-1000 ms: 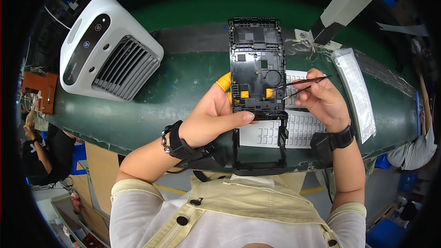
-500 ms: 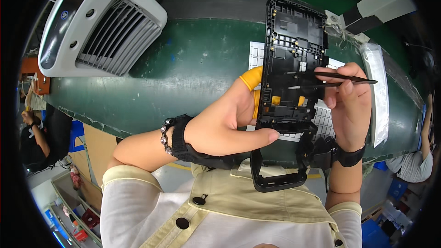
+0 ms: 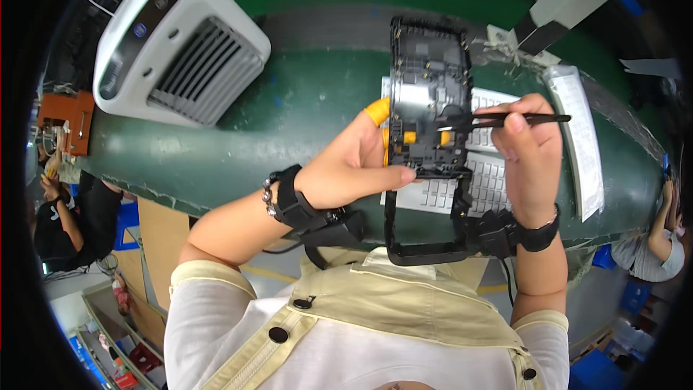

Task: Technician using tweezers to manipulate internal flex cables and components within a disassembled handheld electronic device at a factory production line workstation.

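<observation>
A long black plastic housing point(image 3: 427, 101) with a ribbed inside and small brass-coloured inserts is tilted up above the table. My left hand point(image 3: 346, 162) grips its left edge, thumb at the near corner and fingers behind; yellow finger covers show there and through openings in the housing. An open black frame part point(image 3: 426, 251) extends from its near end. Between the fingers of my right hand point(image 3: 533, 162) are black tweezers point(image 3: 516, 120), lying nearly level. Their tips reach over the middle of the housing's inside; whether they pinch anything is too small to tell.
White sheets with a grid of cells point(image 3: 487, 186) lie under the housing on the green table point(image 3: 303, 119). A white fan unit point(image 3: 184, 43) stands at the left. At the right are a long white wrapped strip point(image 3: 577, 141) and a grey-white post point(image 3: 577, 1). Other people sit at both sides.
The tweezer prongs, apart before, are now close together. In the picture, the housing and both hands have shifted left, while the fan unit has shifted right, so the view has moved too.
</observation>
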### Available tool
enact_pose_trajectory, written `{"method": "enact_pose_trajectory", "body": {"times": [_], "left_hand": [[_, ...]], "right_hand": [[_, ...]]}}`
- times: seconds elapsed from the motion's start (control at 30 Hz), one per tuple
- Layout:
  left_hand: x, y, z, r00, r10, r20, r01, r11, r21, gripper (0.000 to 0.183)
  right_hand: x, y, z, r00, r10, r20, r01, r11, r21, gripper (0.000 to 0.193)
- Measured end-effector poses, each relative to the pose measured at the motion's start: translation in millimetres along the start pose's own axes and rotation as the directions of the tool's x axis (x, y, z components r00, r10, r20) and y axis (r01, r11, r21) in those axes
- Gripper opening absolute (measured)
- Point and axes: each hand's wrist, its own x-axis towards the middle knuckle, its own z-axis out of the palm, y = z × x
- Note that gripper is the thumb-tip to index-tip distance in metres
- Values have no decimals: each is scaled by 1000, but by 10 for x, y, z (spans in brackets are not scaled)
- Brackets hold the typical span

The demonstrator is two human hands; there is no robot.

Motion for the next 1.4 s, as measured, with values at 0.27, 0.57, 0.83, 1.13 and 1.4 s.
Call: {"method": "enact_pose_trajectory", "body": {"times": [0.27, 0.57, 0.83, 1.13, 1.4], "left_hand": [[-90, 34, 90, 996, -57, 68, 56, 998, 16, 69], [-75, 33, 108, 997, -76, 21, 73, 992, 104, 70], [-86, 68, 140, 994, -101, 34, 97, 991, 88, 67], [-91, 45, 134, 998, -57, 39, 55, 996, 65, 68], [-134, 16, 139, 999, -5, 40, 3, 1000, 30, 72]], "right_hand": [[-72, 12, -10, 999, -32, -2, 32, 993, 112, 12], [-91, -28, 20, 998, -53, -24, 56, 987, 150, 15], [-55, 2, 3, 999, -41, -13, 42, 988, 149, 15], [-51, 14, -9, 999, -33, -14, 34, 991, 126, 16], [-32, 32, 7, 999, 41, -30, -38, 996, 85, 16]]}}
